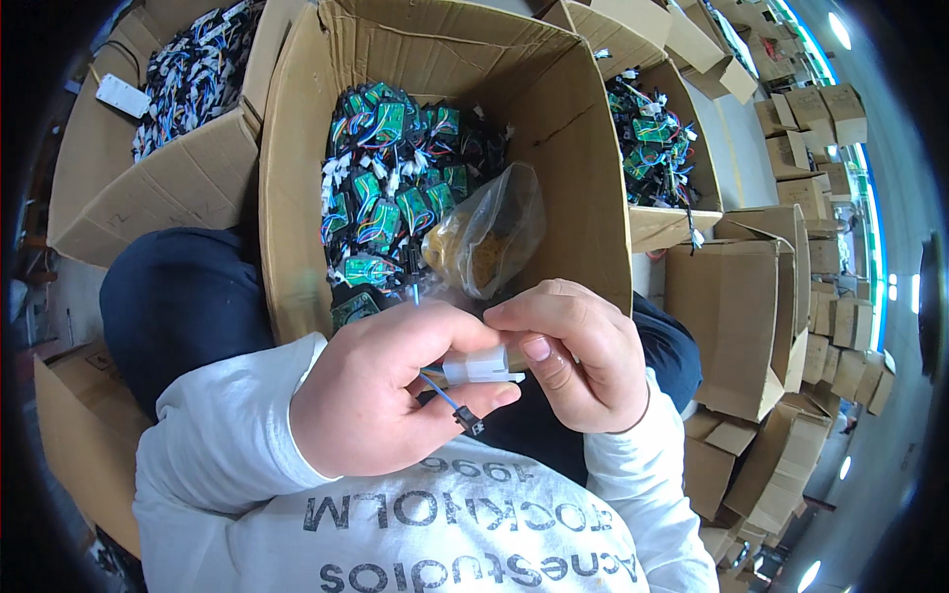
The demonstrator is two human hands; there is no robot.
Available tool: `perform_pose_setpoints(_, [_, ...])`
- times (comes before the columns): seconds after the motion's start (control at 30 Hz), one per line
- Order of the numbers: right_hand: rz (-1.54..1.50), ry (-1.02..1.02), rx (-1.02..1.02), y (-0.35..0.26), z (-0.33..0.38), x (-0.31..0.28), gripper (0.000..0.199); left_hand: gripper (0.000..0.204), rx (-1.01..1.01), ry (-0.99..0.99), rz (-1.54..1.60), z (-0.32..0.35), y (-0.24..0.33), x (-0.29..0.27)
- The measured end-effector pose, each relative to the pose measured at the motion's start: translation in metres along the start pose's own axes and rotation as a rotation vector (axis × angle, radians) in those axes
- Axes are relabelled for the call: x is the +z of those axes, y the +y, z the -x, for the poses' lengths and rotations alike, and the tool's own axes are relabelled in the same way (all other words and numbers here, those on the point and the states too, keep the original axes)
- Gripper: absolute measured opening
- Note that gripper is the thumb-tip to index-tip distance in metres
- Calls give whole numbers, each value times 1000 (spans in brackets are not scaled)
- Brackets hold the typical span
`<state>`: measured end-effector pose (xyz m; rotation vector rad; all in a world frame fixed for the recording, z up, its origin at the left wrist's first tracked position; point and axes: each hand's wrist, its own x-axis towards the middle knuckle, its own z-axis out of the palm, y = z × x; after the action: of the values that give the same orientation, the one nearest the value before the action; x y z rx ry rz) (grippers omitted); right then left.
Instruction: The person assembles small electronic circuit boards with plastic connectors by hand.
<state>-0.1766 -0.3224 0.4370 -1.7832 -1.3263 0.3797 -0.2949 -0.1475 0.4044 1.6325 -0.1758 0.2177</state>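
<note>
Both hands pinch the white connector (481,366) at chest height — left hand (381,395) fingers closed on its body, right hand (573,356) on the end. Light, rigid plastic; blue wire (440,390) is floppy — grip housing, not lead.

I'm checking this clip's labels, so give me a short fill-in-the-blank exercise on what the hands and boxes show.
1. Both hands, left hand and right hand, pinch a small ____ connector.
2. The blue wire ends in a ____ plug.
3. The clear bag lies in the cardboard box on ____ circuit boards.

Missing words: white; black; green
</note>
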Motion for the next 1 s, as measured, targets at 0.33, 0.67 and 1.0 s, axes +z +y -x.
perform_pose_setpoints(0.33, [141,97,-97,3,4,11,33,26,-49,-14,19,-1,1,-1])
perform_pose_setpoints(0.67, [157,118,-133,5,4,13,33,25,-121,-59,91,2,0,-1])
perform_pose_setpoints(1.0, [189,112,-166,7,3,11,32,25,-163,-65,150,2,-1,1])
